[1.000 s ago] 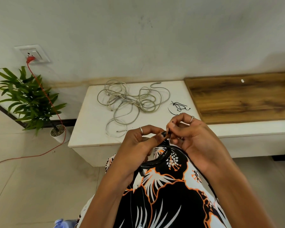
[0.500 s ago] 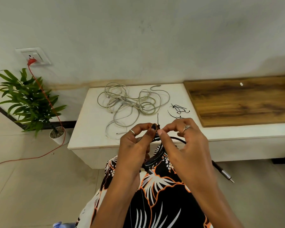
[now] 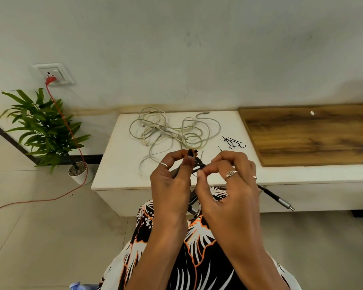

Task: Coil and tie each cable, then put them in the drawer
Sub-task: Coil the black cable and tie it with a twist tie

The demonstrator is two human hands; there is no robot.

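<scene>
Hands up at mid-frame, both busy on the black cable [image 3: 198, 166]. My left hand [image 3: 172, 185] has a narrow grip, thumb and forefinger pinching one end of a thin black tie [image 3: 195, 151] just above the coil. My right hand [image 3: 224, 185] pinches too, fingertips [image 3: 200, 173] closed on the bundle of black loops; whether the tie's other end is in that pinch, I cannot tell. Metal plug [image 3: 282, 204] of the cable pokes out at right, below my right wrist, in front of the white surface [image 3: 117, 164]. Grey cables [image 3: 170, 132] lie loose and tangled on that surface, above my hands. Spare black ties [image 3: 232, 142] sit just right of them, near the wooden board [image 3: 310, 135]. Left of frame, a potted plant [image 3: 44, 130] and a red cord [image 3: 71, 130] running down from the wall socket [image 3: 54, 73].
</scene>
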